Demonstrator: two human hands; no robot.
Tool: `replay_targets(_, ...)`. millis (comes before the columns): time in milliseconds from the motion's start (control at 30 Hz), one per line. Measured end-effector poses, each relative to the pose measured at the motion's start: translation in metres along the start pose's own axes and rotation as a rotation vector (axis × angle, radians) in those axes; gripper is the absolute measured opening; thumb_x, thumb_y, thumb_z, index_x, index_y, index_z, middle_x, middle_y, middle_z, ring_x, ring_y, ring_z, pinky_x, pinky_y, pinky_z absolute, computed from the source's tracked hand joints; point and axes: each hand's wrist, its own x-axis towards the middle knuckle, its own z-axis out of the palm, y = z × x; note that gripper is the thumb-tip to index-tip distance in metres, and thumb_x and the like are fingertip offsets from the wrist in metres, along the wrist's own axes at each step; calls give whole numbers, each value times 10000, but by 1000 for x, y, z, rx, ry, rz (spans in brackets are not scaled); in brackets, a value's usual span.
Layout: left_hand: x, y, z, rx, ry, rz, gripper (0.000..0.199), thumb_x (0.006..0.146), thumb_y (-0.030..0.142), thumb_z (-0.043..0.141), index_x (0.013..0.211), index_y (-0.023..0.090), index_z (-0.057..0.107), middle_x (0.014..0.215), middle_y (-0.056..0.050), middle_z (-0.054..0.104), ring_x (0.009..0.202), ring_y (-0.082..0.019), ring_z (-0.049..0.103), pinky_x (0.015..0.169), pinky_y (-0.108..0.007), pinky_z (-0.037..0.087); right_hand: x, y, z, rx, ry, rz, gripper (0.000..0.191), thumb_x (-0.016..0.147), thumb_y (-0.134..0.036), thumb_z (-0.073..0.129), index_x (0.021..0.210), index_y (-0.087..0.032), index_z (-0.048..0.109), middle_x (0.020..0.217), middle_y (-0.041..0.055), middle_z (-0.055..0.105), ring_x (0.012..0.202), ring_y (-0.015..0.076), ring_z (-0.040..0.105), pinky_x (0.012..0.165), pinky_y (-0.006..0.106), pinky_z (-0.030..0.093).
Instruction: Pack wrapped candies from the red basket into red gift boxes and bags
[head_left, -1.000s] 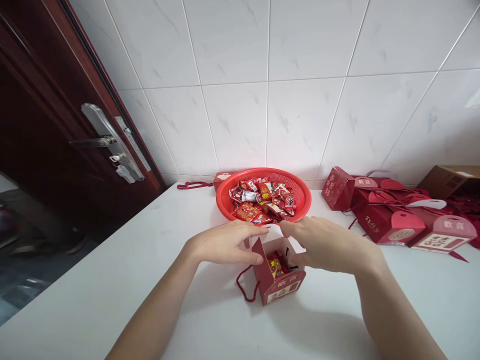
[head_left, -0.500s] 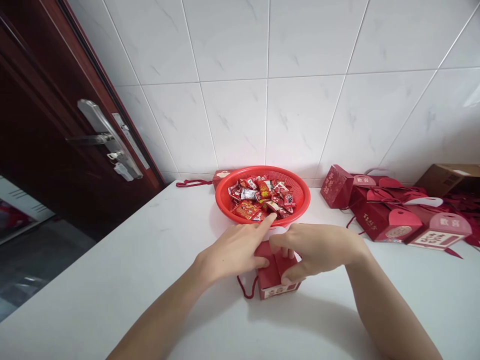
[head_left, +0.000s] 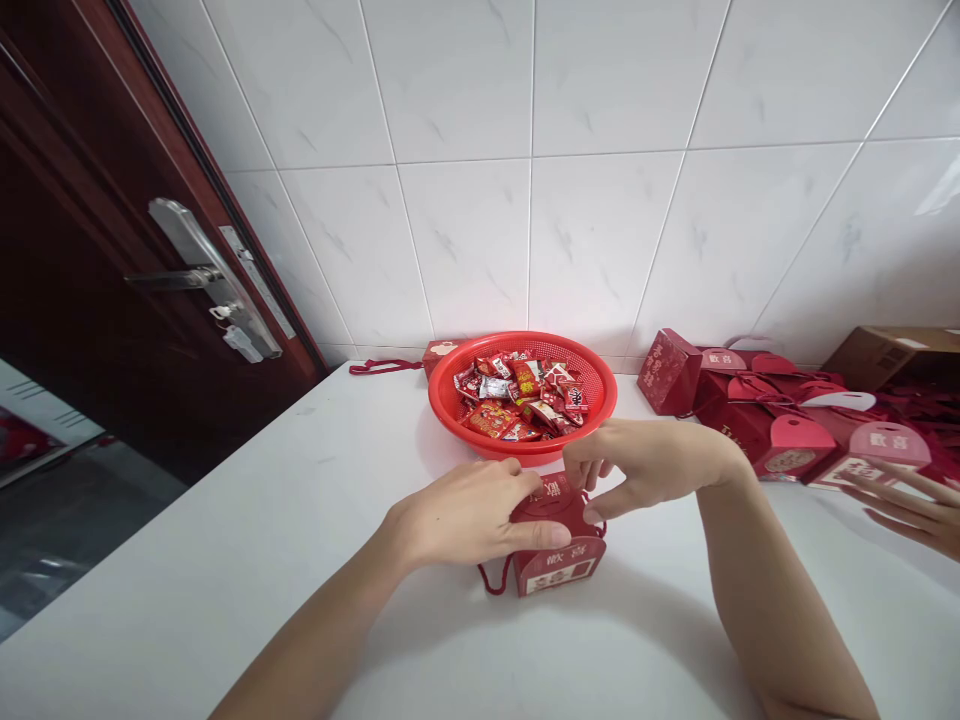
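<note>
A small red candy box [head_left: 559, 575] with a dark red cord handle stands on the white table, its printed flaps folded over the top. My left hand [head_left: 480, 515] lies on the box's left side, thumb on the front flap and bent fingers on the top. At the back right of the box is my right hand [head_left: 645, 470], its fingers curled and its thumb at the flap's edge beside the cord. Part of the right fingertips' contact is hidden. Just behind, a red plastic basket [head_left: 442, 395] holds several wrapped candies [head_left: 517, 390].
Several red boxes [head_left: 795, 445] stand at the right, with a brown cardboard box [head_left: 885, 355] behind them. Another person's hand [head_left: 919, 510] reaches in there. A further red box [head_left: 439, 352] sits partly behind the basket. A tiled wall backs the white table [head_left: 262, 560].
The flaps have been folded down, so the printed front and top now show. My left index finger has drawn back from the basket onto the box. Another person's hand has appeared at the right.
</note>
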Motion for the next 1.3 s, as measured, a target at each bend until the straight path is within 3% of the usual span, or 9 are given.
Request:
replay_targets(200, 6, -3, 8, 8, 40, -39, 287, 974, 448, 456, 1008, 209, 610, 979, -78, 655, 860, -255, 630, 639, -312, 394, 12, 5, 0, -139, -30, 176, 125, 782, -251, 708, 859, -154, 722, 968, 85, 735, 863, 216, 678, 629, 264, 446)
replay_targets(333, 11, -6, 10, -50, -25, -72, 198, 958, 405, 478, 952, 213, 525, 963, -63, 644, 844, -242, 623, 603, -300, 391, 26, 12, 2, -113, -156, 109, 105, 767, -173, 646, 731, -163, 744, 808, 39, 749, 753, 181, 658, 612, 260, 407)
replay_targets(500, 15, -12, 4, -182, -69, -86, 188, 904, 387, 560, 959, 213, 511, 1035, -56, 619, 871, -215, 610, 628, -280, 420, 38, 30, 5, -37, -215, 53, 137, 754, -218, 668, 763, -135, 777, 806, 45, 756, 726, 161, 640, 617, 250, 407)
replay_targets(767, 12, -27, -5, -169, -69, -97, 157, 876, 347, 574, 942, 211, 534, 1010, -31, 624, 850, -195, 588, 636, -273, 408, 55, 48, 11, 295, -334, -43, 391, 655, -478, 810, 796, -114, 785, 761, 48, 747, 720, 157, 647, 658, 244, 469)
replay_targets(1000, 12, -27, -8, -148, -67, -109, 156, 856, 331, 582, 952, 211, 555, 977, -22, 639, 826, -192, 593, 634, -269, 397, 58, 48, 13, 317, -332, -24, 254, 652, -332, 791, 799, -125, 788, 734, 32, 739, 692, 147, 650, 643, 238, 473)
replay_targets(1133, 13, -27, -6, -162, -62, -116, 168, 845, 339, 588, 949, 212, 555, 980, -26, 634, 821, -190, 586, 628, -269, 399, 61, 45, 13, 277, -351, -13, 251, 648, -354, 805, 737, -123, 764, 653, 9, 695, 634, 132, 617, 613, 237, 457)
replay_targets(1300, 14, -27, -4, -193, -66, -144, 174, 850, 346, 593, 953, 215, 544, 1000, -28, 629, 850, -200, 596, 637, -271, 421, 54, 38, 10, 269, -230, 54, 300, 620, -362, 833, 732, -133, 677, 614, -24, 626, 573, 113, 572, 535, 224, 420)
